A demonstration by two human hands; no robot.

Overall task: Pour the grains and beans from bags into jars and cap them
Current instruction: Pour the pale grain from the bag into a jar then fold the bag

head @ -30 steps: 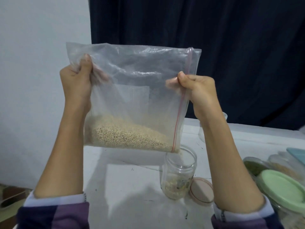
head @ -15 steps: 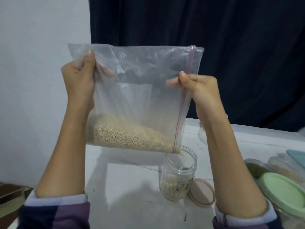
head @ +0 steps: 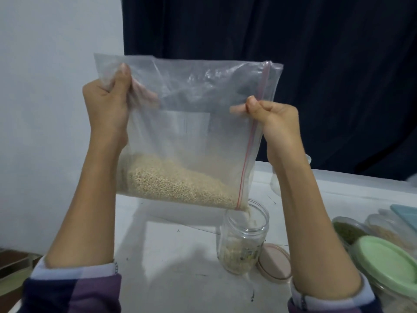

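I have my left hand (head: 106, 105) and right hand (head: 274, 118) pinching the bag (head: 187, 132), tilted over the jar (head: 244, 236). Grain trickles in; most remains bagged. Its lid (head: 274, 262) lies alongside, uncapped.

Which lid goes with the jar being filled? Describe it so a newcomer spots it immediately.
Start at the white table and find the open glass jar under the lower corner of the plastic bag. The lid lies flat on the table against the jar's right side. It is pale pink and loose, unlike the larger green lid sitting on a container further right.
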